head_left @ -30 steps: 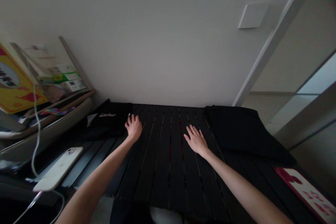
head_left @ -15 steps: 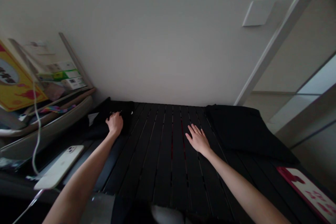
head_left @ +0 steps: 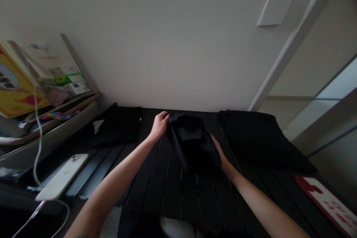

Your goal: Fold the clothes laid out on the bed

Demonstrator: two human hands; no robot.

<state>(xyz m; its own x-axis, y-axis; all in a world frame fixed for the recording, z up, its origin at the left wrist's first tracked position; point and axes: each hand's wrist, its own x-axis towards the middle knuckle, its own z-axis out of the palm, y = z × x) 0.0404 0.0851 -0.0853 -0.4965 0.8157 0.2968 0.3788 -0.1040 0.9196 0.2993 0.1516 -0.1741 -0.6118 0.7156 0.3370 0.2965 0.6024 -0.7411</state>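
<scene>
A crumpled black garment (head_left: 192, 139) lies on the middle of the black slatted table (head_left: 167, 182). My left hand (head_left: 159, 124) grips its far left edge, fingers closed on the cloth. My right hand (head_left: 221, 154) rests at the garment's right side, mostly hidden under the fabric, so its fingers do not show. A pile of black clothes (head_left: 117, 126) sits at the table's far left, a folded black stack (head_left: 256, 137) at the right.
A white phone (head_left: 63, 176) with a white cable (head_left: 37, 134) lies at the left edge. Beside it are a beige tray (head_left: 47, 134) and boxes with a yellow carton (head_left: 16, 89). A red and white card (head_left: 329, 202) lies front right. A white wall stands behind.
My left hand went to the left pile, took a black garment and carried it right to the table's middle. The garment now covers most of my right hand.
</scene>
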